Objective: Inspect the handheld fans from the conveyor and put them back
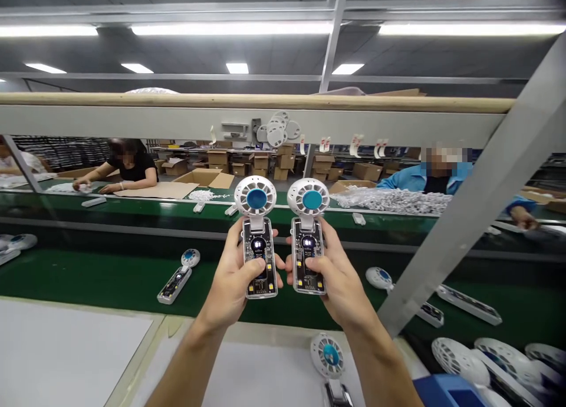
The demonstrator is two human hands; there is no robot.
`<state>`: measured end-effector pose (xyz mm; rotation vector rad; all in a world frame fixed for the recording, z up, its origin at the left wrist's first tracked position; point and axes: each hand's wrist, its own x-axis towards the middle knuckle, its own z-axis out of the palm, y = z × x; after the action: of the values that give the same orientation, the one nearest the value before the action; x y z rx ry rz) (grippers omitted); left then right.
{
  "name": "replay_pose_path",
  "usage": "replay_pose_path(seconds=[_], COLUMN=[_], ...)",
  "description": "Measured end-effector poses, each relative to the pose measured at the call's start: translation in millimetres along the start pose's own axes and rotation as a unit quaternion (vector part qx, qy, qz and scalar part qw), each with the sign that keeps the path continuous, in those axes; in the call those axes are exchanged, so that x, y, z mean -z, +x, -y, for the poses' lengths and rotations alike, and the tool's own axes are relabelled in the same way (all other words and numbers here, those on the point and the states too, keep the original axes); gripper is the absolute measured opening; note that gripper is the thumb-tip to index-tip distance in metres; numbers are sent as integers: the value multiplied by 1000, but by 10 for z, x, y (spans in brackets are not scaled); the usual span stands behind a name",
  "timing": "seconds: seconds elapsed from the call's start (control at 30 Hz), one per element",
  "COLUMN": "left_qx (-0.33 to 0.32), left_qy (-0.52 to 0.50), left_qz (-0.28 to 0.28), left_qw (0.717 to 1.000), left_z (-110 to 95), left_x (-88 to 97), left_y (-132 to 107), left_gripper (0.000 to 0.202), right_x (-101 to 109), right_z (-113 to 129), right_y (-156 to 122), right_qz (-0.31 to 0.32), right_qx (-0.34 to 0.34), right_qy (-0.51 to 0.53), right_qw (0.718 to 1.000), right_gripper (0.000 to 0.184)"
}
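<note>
Two small handheld fans stand upright side by side in front of me, each with a round white head, a blue centre and a dark see-through body with a lit display. My left hand is wrapped round the left handheld fan, its thumb on the body's front. Round the right handheld fan my right hand is closed, thumb likewise on the front. The fingers behind both bodies are mostly hidden. Below, between my forearms, another handheld fan lies on the white work surface.
A green conveyor belt crosses ahead, carrying a handheld fan at left and others at right. A slanted metal post stands at right. More fans lie beside a blue bin. Co-workers sit across the line.
</note>
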<state>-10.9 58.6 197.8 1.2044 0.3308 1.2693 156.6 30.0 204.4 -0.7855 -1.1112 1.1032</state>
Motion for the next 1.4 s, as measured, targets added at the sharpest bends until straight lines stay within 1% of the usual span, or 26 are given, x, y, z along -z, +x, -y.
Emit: replay_pose_path(seconds=[0.1, 0.2, 0.27, 0.37, 0.43, 0.5, 0.57, 0.7, 0.8, 0.97, 1.1, 1.27, 1.33, 1.4], left_qx=[3, 8, 18, 32, 29, 25, 22, 15, 9, 15, 14, 21, 25, 27], left_qy=[-1, -6, -18, -29, -30, -27, -21, -17, -20, -28, -34, -37, -42, -49], left_qz=[5, -9, -17, -2, 5, -2, -17, -42, -52, -38, -47, -56, -50, -40], left_qw=[1000, 1000, 1000, 999, 999, 999, 999, 999, 998, 999, 998, 997, 998, 998], left_z=[13, 14, 5, -10, -14, -12, -7, 10, 22, 28, 41, 73, 74, 67], left_x=[-22, -36, -40, -40, -39, -42, -48, -51, -36, -12, -12, -9, -2, 5], left_y=[5, -2, -9, -18, -20, -18, -12, 2, 4, 10, 33, 62, 68, 71], left_gripper=[65, 66, 68, 76, 78, 78, 77, 65, 63, 60, 61, 59, 58, 60], right_x=[-45, -61, -48, -5, 24, 43, 48, 31, 23, 50, 76, 85, 75, 62], right_z=[58, 94, 108, 118, 117, 111, 103, 86, 73, 32, -24, -43, -28, -11], right_y=[-44, -83, -101, -112, -108, -96, -79, -42, -28, -12, 14, 23, 24, 34], right_qz=[-16, -18, -16, -3, 0, -7, -15, -28, -34, -22, -11, -11, -14, -30], right_qx=[-1, -11, -18, -10, -6, -5, -2, -1, -2, -1, -1, -8, -8, 1], right_qy=[-7, -14, -17, -30, -43, -45, -39, -23, -24, -46, -40, -45, -53, -63], right_qw=[1000, 1000, 1000, 999, 999, 999, 999, 999, 999, 999, 999, 999, 998, 998], right_gripper=[79, 80, 81, 84, 86, 87, 84, 74, 74, 72, 74, 75, 74, 73])
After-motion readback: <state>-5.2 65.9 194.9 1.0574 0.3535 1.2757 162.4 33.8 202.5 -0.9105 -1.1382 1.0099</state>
